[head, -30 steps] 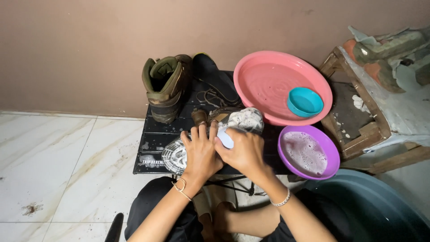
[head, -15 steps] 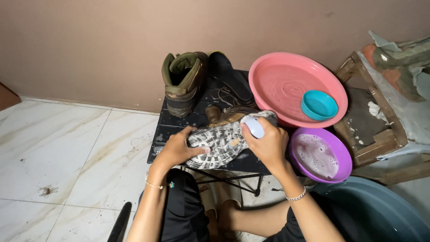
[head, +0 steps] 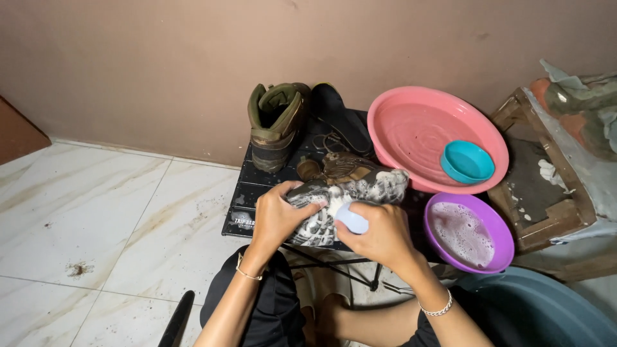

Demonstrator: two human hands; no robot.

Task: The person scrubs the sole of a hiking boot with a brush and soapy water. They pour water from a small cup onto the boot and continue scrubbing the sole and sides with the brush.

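Gripping a small pale-blue brush (head: 351, 218), the fingers (head: 373, 226) of the right hand (head: 380, 236) are curled tight around its handle, pressing the head against the upturned sole of a soapy boot (head: 347, 196); the left hand (head: 277, 217) clamps the heel end of that boot, its fingers (head: 302, 207) wrapped over the edge and pressed together, steadying it; the boot lies on its side on a small black folding tabletop (head: 243, 204), the tread thick with white lather and the brown laces trailing behind it.

The step in hand appears to be scrubbing the sole, judging from the foam and the brush set on the tread; the next stroke calls for a firm hold at the heel so the wet boot does not slip, and for working the bristles along the grooves toward the toe.

Behind it stands the second boot (head: 275, 123), upright and olive-brown, apparently dry; a dark insole (head: 344, 119) lies just beside it; to the right a pink basin (head: 418, 138) leans over the tabletop's edge with a teal bowl (head: 467, 162) inside it; a purple bowl (head: 469, 232) of sudsy water sits near the right wrist; a wooden stool (head: 565, 212) stands further right.
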